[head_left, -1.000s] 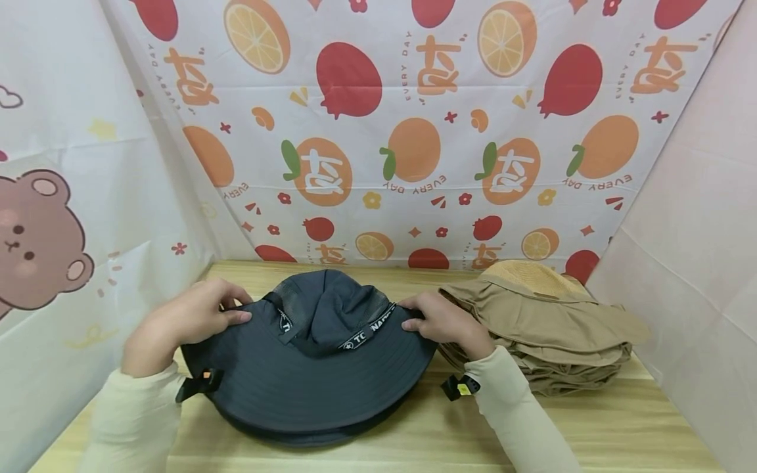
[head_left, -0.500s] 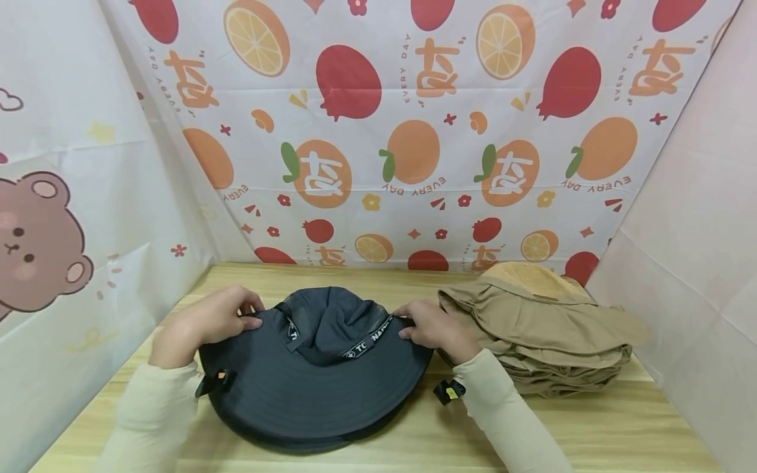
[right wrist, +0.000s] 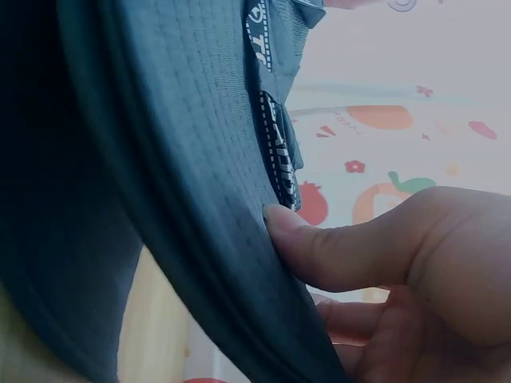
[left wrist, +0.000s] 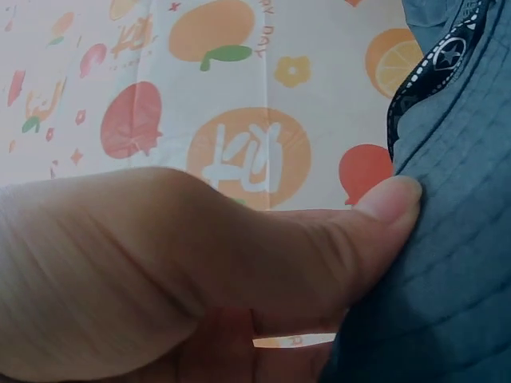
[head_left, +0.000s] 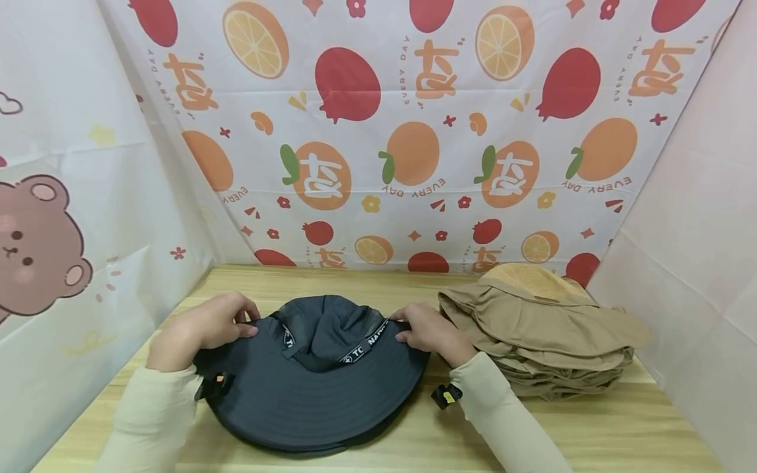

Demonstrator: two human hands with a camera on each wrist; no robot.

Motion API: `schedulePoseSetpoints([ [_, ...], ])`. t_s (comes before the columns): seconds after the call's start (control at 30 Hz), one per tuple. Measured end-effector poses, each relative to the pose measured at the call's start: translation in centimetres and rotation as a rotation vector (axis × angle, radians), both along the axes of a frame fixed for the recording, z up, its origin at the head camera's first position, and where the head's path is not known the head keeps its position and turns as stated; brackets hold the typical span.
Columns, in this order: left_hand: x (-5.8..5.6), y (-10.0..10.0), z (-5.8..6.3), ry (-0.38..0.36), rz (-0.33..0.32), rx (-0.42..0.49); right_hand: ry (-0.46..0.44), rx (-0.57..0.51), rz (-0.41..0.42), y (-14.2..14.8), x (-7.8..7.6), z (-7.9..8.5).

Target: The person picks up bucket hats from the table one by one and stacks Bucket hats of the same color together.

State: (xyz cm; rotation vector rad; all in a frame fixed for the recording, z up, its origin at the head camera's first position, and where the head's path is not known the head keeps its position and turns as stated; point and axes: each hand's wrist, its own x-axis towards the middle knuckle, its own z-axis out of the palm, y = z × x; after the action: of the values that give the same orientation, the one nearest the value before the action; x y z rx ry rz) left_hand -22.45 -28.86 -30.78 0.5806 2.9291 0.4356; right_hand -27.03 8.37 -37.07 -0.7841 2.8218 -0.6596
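A dark navy bucket hat with a wide stitched brim and a lettered band round its crown stands in the middle of the table. A second dark brim edge shows just under it at the front. My left hand pinches the brim at its left side, thumb on top, as the left wrist view shows with the thumb pressed on the cloth. On the opposite side my right hand pinches the brim, its thumb lying near the band in the right wrist view. The fingers beneath the brim are partly hidden.
A stack of khaki hats, the top one with a straw-coloured mesh crown, sits at the right, close beside my right hand. The wooden table is walled by a fruit-print cloth behind and pale cloths on both sides.
The navy hat has come down and nearer to me, with both hands still on its brim. My left hand has shifted right and downward; the khaki stack stays put.
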Motion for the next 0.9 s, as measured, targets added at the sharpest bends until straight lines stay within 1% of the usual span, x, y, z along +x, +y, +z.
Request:
schedulePoseSetpoints([
  [0.1, -0.1, 0.1, 0.0, -0.008, 0.003, -0.005, 0.024, 0.010, 0.003, -0.1, -0.2, -0.3],
  [0.17, -0.1, 0.1, -0.1, -0.023, 0.018, -0.009, 0.032, 0.006, 0.002, -0.2, -0.4, -0.6],
  [0.37, -0.3, 0.0, -0.4, -0.065, 0.048, -0.039, 0.028, 0.008, 0.006, -0.3, -0.5, -1.3],
  [0.6, -0.5, 0.2, -1.1, -0.066, 0.062, -0.065, 0.025, 0.024, 0.005, -0.4, -0.4, -2.2],
  [0.9, -1.0, 0.2, -1.5, -0.102, 0.089, -0.083, 0.032, 0.041, -0.006, -0.7, -0.6, -2.5],
])
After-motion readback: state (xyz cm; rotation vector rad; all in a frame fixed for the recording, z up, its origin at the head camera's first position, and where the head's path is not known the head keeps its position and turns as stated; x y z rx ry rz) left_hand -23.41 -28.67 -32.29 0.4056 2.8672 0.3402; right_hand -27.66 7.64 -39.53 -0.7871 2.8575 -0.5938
